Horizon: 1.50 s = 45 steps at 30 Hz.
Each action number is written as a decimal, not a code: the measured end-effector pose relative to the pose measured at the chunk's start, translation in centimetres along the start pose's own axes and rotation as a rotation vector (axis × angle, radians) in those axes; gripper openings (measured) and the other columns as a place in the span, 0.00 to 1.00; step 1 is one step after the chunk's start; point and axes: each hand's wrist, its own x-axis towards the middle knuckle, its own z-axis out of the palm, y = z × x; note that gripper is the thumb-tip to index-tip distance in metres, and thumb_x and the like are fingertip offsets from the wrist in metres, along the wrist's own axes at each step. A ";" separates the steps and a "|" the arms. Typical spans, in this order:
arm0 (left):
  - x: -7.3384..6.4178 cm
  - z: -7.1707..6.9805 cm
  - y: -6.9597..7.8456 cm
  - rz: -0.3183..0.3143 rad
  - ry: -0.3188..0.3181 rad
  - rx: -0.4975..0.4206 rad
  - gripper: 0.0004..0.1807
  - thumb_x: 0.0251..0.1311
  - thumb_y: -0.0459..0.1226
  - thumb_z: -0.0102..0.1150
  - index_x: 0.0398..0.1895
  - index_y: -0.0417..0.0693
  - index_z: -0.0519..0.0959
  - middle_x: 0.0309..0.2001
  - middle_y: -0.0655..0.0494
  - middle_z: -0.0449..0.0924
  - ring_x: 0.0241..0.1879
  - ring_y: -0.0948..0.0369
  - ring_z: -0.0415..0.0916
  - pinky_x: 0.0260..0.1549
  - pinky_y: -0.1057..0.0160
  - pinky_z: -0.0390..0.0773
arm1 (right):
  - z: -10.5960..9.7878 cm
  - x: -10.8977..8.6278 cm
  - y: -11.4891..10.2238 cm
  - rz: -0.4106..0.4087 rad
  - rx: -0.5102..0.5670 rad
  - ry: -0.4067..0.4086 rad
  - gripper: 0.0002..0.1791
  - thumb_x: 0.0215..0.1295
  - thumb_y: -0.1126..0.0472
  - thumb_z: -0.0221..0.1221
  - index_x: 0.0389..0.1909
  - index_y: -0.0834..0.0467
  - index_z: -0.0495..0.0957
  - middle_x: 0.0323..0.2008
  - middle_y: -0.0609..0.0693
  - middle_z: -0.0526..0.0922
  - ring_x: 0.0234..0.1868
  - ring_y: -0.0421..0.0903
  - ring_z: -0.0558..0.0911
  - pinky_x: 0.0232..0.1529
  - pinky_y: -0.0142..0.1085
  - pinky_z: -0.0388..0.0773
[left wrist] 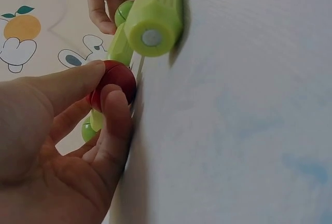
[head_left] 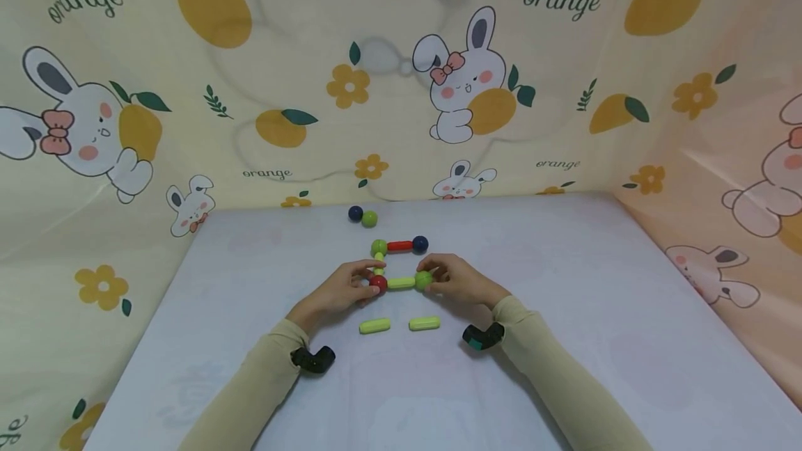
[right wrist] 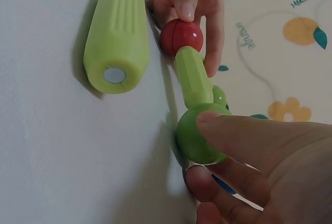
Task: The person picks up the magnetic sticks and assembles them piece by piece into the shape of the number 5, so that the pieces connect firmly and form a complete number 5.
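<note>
The left hand (head_left: 341, 287) pinches the red ball (head_left: 379, 285); the right hand (head_left: 460, 280) pinches the green ball (head_left: 423, 280) to its right, a lime stick (head_left: 401, 284) joining both. Beyond the red ball, partly hidden by left fingers, a second lime stick (head_left: 379, 259) leads to another green ball (head_left: 379, 248), red stick (head_left: 399, 246) and blue ball (head_left: 420, 245). Two loose sticks (head_left: 374, 326) lie on its near side; a loose blue ball (head_left: 356, 214) and loose green ball (head_left: 370, 218) sit farthest beyond it.
</note>
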 end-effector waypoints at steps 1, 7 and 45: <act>0.0 0.0 0.0 -0.003 0.001 -0.005 0.28 0.69 0.34 0.60 0.71 0.54 0.70 0.58 0.44 0.77 0.28 0.61 0.75 0.34 0.66 0.76 | 0.0 0.0 0.0 -0.003 0.002 0.002 0.18 0.64 0.67 0.66 0.54 0.58 0.79 0.52 0.53 0.83 0.48 0.46 0.81 0.51 0.38 0.80; -0.1 0.1 0.1 0.000 0.002 -0.006 0.28 0.69 0.34 0.59 0.72 0.52 0.70 0.59 0.43 0.76 0.26 0.62 0.75 0.34 0.66 0.77 | -0.1 -0.1 0.0 -0.018 0.018 -0.007 0.18 0.64 0.66 0.66 0.55 0.60 0.79 0.53 0.55 0.83 0.48 0.48 0.81 0.52 0.40 0.80; 0.0 0.0 -0.1 0.002 -0.006 -0.005 0.28 0.70 0.34 0.59 0.72 0.53 0.69 0.59 0.43 0.76 0.29 0.61 0.77 0.37 0.65 0.79 | -2.4 -1.5 -2.8 -0.052 -0.021 0.080 0.21 0.68 0.58 0.65 0.58 0.63 0.77 0.56 0.62 0.81 0.50 0.49 0.82 0.52 0.43 0.79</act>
